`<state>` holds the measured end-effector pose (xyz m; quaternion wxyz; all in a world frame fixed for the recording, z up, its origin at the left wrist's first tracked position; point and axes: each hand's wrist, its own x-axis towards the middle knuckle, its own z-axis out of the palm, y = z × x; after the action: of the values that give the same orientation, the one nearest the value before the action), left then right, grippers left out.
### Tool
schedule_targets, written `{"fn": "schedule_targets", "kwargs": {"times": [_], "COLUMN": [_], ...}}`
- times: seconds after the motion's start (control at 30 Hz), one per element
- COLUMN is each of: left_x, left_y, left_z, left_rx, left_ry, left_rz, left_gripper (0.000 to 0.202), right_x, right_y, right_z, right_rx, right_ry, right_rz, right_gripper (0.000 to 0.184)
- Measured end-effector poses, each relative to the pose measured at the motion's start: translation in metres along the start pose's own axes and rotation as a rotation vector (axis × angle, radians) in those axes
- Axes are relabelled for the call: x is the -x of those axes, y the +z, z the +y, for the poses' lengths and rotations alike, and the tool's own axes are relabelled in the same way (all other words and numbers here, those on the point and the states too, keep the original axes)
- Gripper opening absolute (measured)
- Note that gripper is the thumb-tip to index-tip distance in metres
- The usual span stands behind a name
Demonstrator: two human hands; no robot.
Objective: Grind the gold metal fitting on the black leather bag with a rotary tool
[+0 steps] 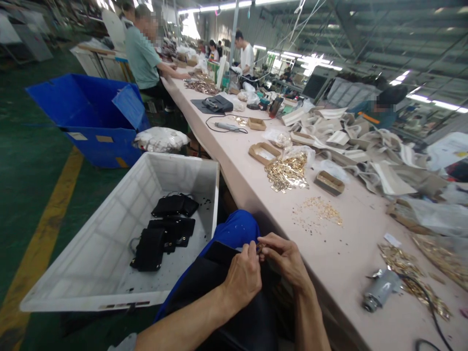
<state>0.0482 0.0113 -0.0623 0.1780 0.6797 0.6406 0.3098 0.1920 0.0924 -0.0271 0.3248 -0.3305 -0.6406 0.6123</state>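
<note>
A small gold-toned piece (pixel 260 248) is held up between both hands, just beside the bench (pixel 252 187)
Near the close edge of the bench, the piece is pinched between thumb and fingertips of the right hand (pixel 287 261); the fingers of the left hand (pixel 243 275) are curled together beside it, but what is gripped there is hidden and cannot be told. For good work, it is judged that the piece should be kept steady by one hand and pressed only lightly by the other, so the smooth black material (pixel 215 258) on the lap, next to the bench, is not scratched. This material looks soft and leather-like. To the left of the bench, flat black pouches (pixel 148 248) are gathered in a hard plastic white bin (pixel 87 292); on the bench, thin, shiny metal pieces (pixel 287 173) are heaped
</note>
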Motion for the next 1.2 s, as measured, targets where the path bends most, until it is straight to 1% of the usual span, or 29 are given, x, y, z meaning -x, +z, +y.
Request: {"fn": "schedule_targets", "kwargs": {"times": [0.1, 0.2, 0.37, 0.57, 0.67, 0.77, 0.83, 0.9, 1.0, 1.1, 1.2], "left_x": [0.001, 0.001, 0.000, -0.001, -0.001, -0.001, -0.002, -0.004, -0.007, -0.011, -0.013], "left_y": [0.000, -0.002, -0.004, -0.004, -0.002, -0.003, -0.008, -0.016, -0.031, -0.038, -0.037], "left_z": [-0.001, -0.002, -0.003, -0.002, -0.002, -0.002, -0.003, -0.003, -0.004, -0.007, -0.011], "left_rx": [0.005, 0.049, 0.126, 0.134, 0.142, 0.147, 0.180, 0.254, 0.435, 0.706, 0.897], "left_ry": [0.006, 0.012, 0.001, -0.034, -0.039, -0.037, -0.038, -0.044, -0.077, -0.203, -0.309], "left_rz": [0.019, 0.037, 0.033, 0.038, 0.045, 0.081, 0.103, 0.103, 0.039, -0.077, -0.119], "left_gripper": [0.040, 0.034, 0.023, 0.028, 0.030, 0.029, 0.027, 0.023, 0.021, 0.025, 0.028], "right_x": [-0.006, -0.012, -0.015, -0.016, -0.016, -0.016, -0.016, -0.015, -0.014, -0.012, -0.011], "right_y": [-0.010, -0.012, -0.010, -0.010, -0.008, -0.005, -0.005, -0.005, -0.005, -0.004, -0.003], "right_z": [-0.002, -0.002, 0.000, 0.001, 0.000, -0.002, -0.003, -0.004, -0.004, -0.003, -0.003], "right_rx": [-0.001, -0.010, -0.026, -0.017, 0.001, 0.019, 0.038, 0.049, 0.050, 0.046, 0.042], "right_ry": [0.009, 0.013, 0.041, 0.039, 0.034, 0.046, 0.050, 0.045, 0.041, 0.039, 0.031], "right_rz": [-0.084, -0.117, -0.124, -0.115, -0.089, -0.056, -0.048, -0.046, -0.052, -0.048, -0.033], "right_gripper": [0.026, 0.024, 0.024, 0.028, 0.029, 0.028, 0.027, 0.027, 0.026, 0.027, 0.026]}}
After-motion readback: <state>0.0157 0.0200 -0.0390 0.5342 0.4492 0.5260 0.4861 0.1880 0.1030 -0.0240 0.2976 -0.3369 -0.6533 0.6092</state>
